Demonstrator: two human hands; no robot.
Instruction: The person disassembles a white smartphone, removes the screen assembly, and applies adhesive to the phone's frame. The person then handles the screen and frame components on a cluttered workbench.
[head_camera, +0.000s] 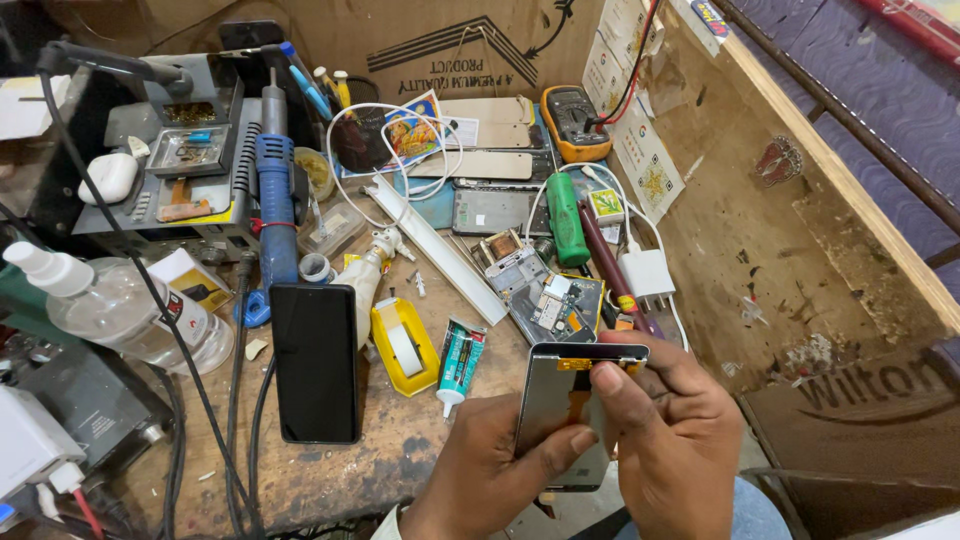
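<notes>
A phone display panel (570, 400) stands nearly upright at the lower centre of the frame, above the worktop (420, 440) edge. The left hand (490, 465) grips it from below, thumb across its lower face. The right hand (670, 430) pinches its top right corner by the orange flex strip. Just left lie a glue tube (460, 362), a yellow tape dispenser (405, 345) and a black phone (316, 362). A circuit board (550, 300) lies just above the panel.

head view | worn high, facing steeply down | close over workbench (330, 470) | single view
</notes>
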